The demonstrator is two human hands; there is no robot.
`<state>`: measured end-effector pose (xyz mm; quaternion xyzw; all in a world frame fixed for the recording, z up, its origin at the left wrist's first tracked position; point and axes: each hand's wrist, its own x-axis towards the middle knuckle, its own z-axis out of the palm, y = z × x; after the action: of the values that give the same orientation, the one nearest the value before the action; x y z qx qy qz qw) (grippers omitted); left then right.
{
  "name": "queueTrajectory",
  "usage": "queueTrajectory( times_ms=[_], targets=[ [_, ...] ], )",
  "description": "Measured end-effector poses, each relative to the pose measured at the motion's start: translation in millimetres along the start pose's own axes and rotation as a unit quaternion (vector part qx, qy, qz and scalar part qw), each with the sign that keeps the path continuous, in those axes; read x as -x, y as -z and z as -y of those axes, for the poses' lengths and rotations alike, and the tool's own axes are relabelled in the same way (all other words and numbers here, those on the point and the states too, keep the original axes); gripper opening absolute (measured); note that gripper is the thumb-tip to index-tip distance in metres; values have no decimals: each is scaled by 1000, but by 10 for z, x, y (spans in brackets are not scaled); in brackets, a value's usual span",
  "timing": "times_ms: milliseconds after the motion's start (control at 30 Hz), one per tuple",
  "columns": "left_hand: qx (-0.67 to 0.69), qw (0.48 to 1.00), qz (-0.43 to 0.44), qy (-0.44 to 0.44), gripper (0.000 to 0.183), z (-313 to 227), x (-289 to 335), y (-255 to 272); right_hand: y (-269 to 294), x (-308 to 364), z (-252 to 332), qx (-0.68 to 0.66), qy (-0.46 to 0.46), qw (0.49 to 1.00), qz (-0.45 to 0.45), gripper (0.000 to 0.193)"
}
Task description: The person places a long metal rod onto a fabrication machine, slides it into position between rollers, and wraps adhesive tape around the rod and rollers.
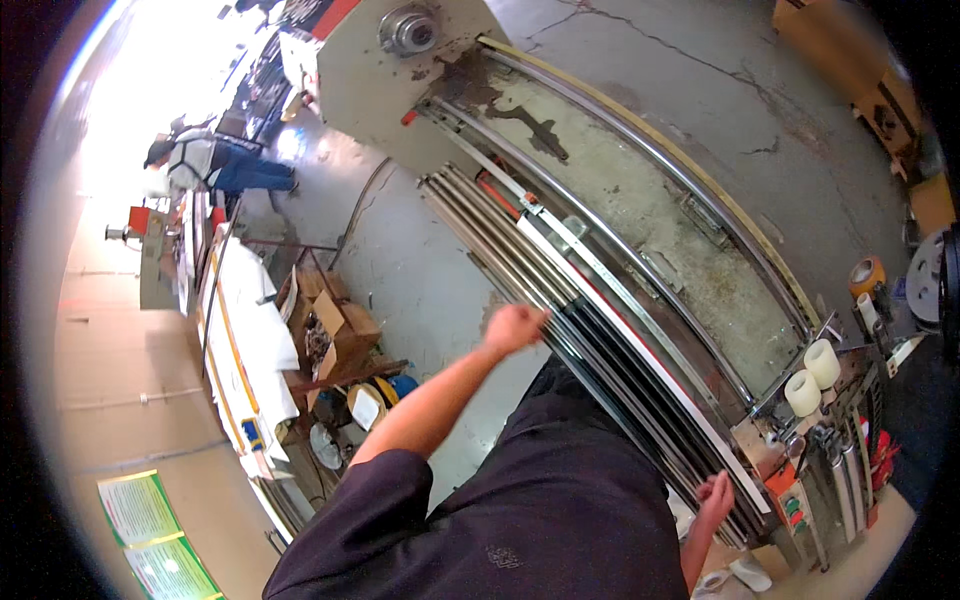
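A row of long, thin metal rods (497, 255) and dark bars (612, 352) lies side by side in front of me, along the near side of a long machine. My left hand (517, 327) is at the near edge of the row, about midway along it. Its fingers are closed, and whatever they grip is hidden. Close to the right end of the row is my right hand (714, 497), fingers half bent with a gap between them. Nothing shows in it. Beyond the bars runs a white strip (640, 360) with a red edge.
The machine's stained bed (610, 200) stretches beyond the bars, bordered by curved-looking rails. At right stand two pale rolls (803, 393), orange tape (867, 276) and hand tools (840, 470). Left are an open cardboard box (340, 335) and a white-covered table (245, 340). A person (215, 165) works farther off.
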<state>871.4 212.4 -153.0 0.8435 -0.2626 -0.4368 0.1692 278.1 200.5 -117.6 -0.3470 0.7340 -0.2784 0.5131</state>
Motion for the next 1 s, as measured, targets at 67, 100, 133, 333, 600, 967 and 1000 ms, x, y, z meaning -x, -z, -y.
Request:
queueTrajectory(
  times_ms=[67, 100, 133, 333, 600, 967, 1000],
  targets=[
    [158, 974, -162, -1, 44, 334, -758, 861, -684, 4, 281, 70, 53, 994, 64, 36],
    [172, 966, -195, -6, 43, 317, -1056, 1169, -946, 59, 398, 66, 53, 994, 69, 33],
    [186, 954, -234, -10, 43, 292, -1277, 1475, -1202, 121, 521, 60, 54, 993, 81, 31],
    [-108, 967, -225, 44, 48, 408, -2520, 2572, -2514, 381, 1011, 153, 98, 973, 141, 29],
    [-221, 968, -117, -29, 57, 350, -3015, 3000, -3315, 355, 1126, 239, 138, 946, 171, 24],
    [-182, 959, -195, 92, 53, 80, -2880, 2907, -3653, 352, 1640, 343, 133, 911, 186, 43],
    [-192, 958, -192, 94, 55, 34, -2788, 2925, -3668, 352, 1706, 361, 121, 902, 203, 43]
  ],
)
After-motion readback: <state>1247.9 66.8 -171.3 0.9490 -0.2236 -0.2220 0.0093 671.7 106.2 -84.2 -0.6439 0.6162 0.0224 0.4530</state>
